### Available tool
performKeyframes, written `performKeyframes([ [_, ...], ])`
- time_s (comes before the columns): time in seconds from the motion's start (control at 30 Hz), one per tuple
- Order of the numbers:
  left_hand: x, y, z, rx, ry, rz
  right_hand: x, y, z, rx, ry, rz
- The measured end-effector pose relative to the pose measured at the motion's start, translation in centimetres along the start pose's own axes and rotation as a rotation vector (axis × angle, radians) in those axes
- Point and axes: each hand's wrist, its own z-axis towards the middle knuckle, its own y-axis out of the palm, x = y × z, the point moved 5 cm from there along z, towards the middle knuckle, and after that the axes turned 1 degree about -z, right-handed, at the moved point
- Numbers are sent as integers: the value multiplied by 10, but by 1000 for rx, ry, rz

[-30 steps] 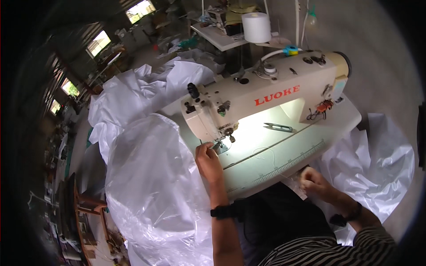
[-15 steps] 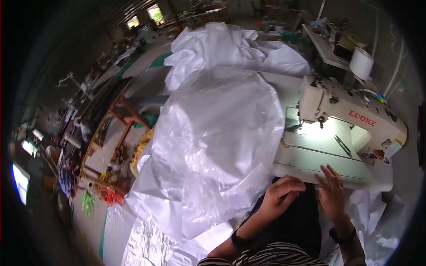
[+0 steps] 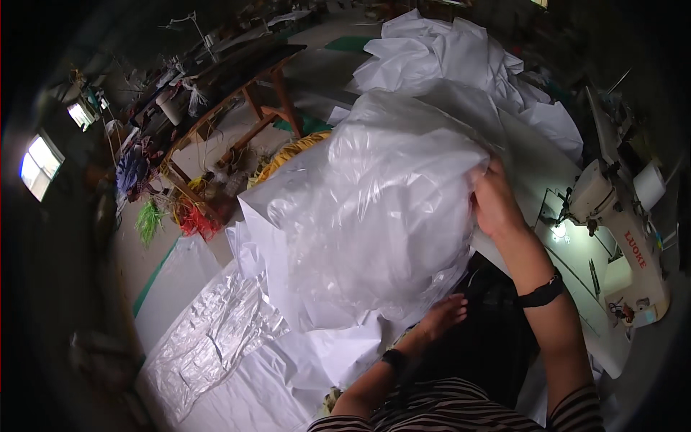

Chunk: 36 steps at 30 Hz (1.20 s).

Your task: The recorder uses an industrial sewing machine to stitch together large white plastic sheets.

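A large rounded bundle of clear, shiny plastic sheet (image 3: pixel 389 187) lies over white sheeting in front of me, its right part on the sewing table. At its right edge my right hand (image 3: pixel 495 198) is closed on the plastic, some of its fingers hidden by the folds. Lower down, by the bundle's near edge and above my dark lap, my left hand (image 3: pixel 440 317) has its fingers stretched out and holds nothing. To the right of my right arm stands a white sewing machine (image 3: pixel 612 216) with its lamp lit. Dark scissor-like snips (image 3: pixel 594 276) lie on its bed.
More white sheeting (image 3: pixel 446 57) is heaped beyond the bundle. Crinkled silvery film (image 3: pixel 223 324) spreads at the lower left. A wooden-legged table (image 3: pixel 252 93) stands at the far left, with red strings (image 3: pixel 196 216) and green strings (image 3: pixel 150 219) below. A white thread cone (image 3: pixel 649 186) stands behind the machine.
My view has turned left. My right hand has moved from the table's front edge up to the bundle's right side and taken hold of the plastic. My left hand has dropped lower.
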Motion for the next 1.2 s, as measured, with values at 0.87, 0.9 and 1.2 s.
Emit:
performKeyframes([
  [0.87,-22,-243,-180,795,-56,90,-72,-76,100,-274,-161,559],
  [0.9,-28,-251,-179,796,-51,88,-73,-74,103,-307,-173,571],
  [1.2,1,-287,-146,930,391,-121,-84,-45,87,-451,-301,516],
])
